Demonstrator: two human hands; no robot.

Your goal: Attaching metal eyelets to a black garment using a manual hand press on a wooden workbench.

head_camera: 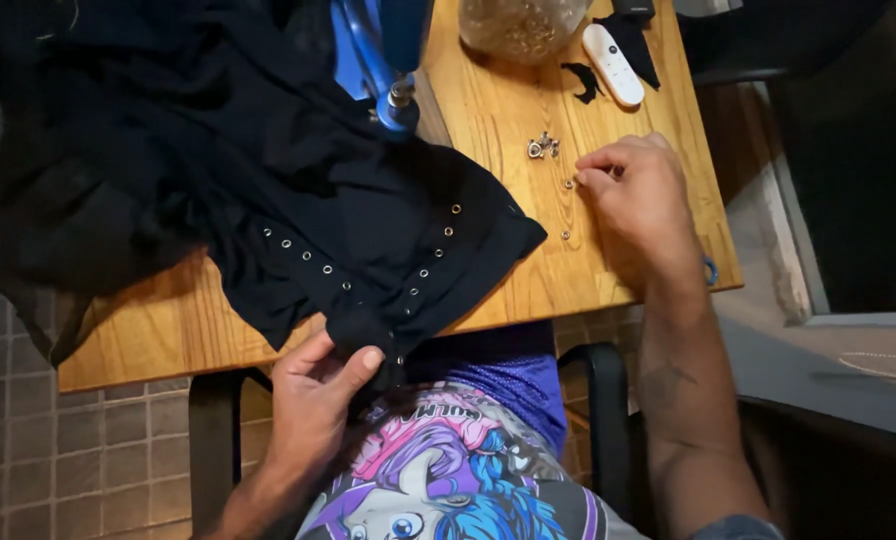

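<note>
The right hand [640, 195] rests on the wooden table [528, 100] with thumb and forefinger pinched together on a small metal eyelet [569, 184] — another loose eyelet [565, 235] lies just below it, and a little heap of metal pieces [542, 147] lies near, toward the blue press [393, 70]. The left hand [313, 385] is clamped on the edge of the black garment [298, 190], thumb on top, at the table's near edge, where rows of set eyelets meet in a point. To do this well, I think the pinch should lift only one eyelet, and the left hand should keep the cloth flat and tight. Farther away stand a jar [521, 25] and a white remote [613, 63].
</note>
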